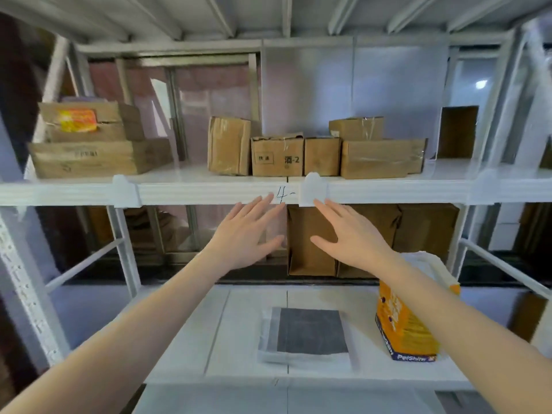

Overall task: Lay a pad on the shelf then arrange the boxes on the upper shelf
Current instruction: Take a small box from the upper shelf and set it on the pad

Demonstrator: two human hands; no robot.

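We judge the first step done: a pad (310, 331), a dark grey square backed by a wider pale sheet, lies flat on the lower shelf (245, 324), near us and about centre, with an orange package (403, 324) standing just to its right. Whether it sits exactly where it was meant to go, we cannot tell.

What is left, as we read it, is the arranging. On the upper shelf (209, 192) a cluster of brown cardboard boxes (277, 156) stands in the middle, some touching side to side, one smaller box (355, 128) stacked on a long flat one at the right of the cluster. A separate stack of boxes (89, 156) sits at far left, topped by one bearing a yellow label. The row looks uneven, with boxes of differing heights and a gap between the two groups, so we take this part as not yet done.

Our left hand (245, 234) and right hand (355, 234) are both raised just below the upper shelf's front edge, fingers spread wide, holding nothing, and apart from every box. The cartons look light, taped and slightly crumpled.
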